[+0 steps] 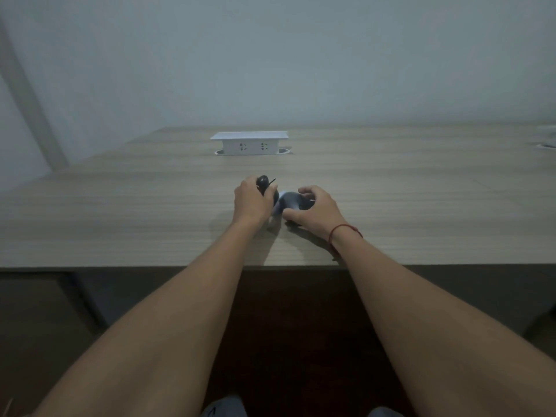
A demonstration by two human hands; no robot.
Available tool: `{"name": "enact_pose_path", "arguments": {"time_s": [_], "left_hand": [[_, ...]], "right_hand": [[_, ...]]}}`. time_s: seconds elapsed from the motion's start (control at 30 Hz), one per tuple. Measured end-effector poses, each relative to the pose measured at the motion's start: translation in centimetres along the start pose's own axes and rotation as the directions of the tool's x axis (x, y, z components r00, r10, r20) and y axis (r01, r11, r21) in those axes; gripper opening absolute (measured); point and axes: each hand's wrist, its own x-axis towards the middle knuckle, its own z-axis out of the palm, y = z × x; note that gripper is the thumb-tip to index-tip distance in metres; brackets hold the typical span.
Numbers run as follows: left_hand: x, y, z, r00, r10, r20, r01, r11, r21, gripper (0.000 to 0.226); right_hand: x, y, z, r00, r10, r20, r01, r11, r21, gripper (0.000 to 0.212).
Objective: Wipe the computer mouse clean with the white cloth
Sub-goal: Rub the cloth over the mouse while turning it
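My left hand grips a black computer mouse and holds it tilted a little above the wooden desk. A thin black piece sticks out of the mouse's upper right side. My right hand clutches the white cloth, which looks grey-blue in the dim light. The cloth is bunched against the right side of the mouse. A corner of it hangs down between my hands. Most of the mouse's body is hidden behind my left fingers.
A white socket box stands at the back middle of the desk. At the far right edge lies a pale object, cut off by the frame. The desk's front edge runs just below my wrists.
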Motion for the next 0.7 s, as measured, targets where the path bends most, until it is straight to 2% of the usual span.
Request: {"name": "enact_pose_path", "arguments": {"time_s": [0.1,0.23,0.27,0.33,0.4,0.53,0.63,0.7], "left_hand": [[0.3,-0.4,-0.5,1.000,0.011,-0.026,-0.011,1.000,-0.009,0.025],[0.1,0.0,-0.9,0.996,0.055,-0.063,-0.066,0.981,-0.182,0.031],[0.1,0.0,-0.9,0.997,0.068,-0.043,-0.075,0.982,-0.175,0.030],[0.1,0.0,-1.1,0.996,0.087,0.022,-0.086,0.995,-0.053,0.020],[0.2,0.0,-1.6,0.996,0.081,0.022,-0.081,0.997,0.003,0.015],[0.5,0.8,-2.0,0.998,0.070,0.011,-0.066,0.976,-0.210,0.021],[0.3,0.2,-2.2,0.992,0.061,0.114,-0.055,0.997,-0.054,0.024],[0.3,-0.4,-2.6,0.992,0.066,0.112,-0.067,0.998,0.009,0.023]], "right_hand": [[0.2,0.2,-0.1,1.000,-0.017,0.020,0.018,1.000,-0.017,0.073],[0.8,0.2,-0.4,0.995,-0.015,0.096,0.021,0.998,-0.057,0.077],[0.8,0.1,-0.5,0.995,-0.016,0.098,0.023,0.997,-0.069,0.077],[0.7,-0.1,-0.7,0.993,-0.003,0.119,0.011,0.998,-0.068,0.081],[0.8,-0.1,-1.0,0.989,0.016,0.148,-0.008,0.998,-0.060,0.087],[0.9,-0.1,-1.3,0.988,0.016,0.156,0.001,0.994,-0.113,0.084],[0.6,0.0,-1.4,0.989,0.013,0.145,0.011,0.987,-0.162,0.081],[0.4,0.0,-1.8,0.989,0.018,0.146,0.009,0.983,-0.182,0.088]]}}
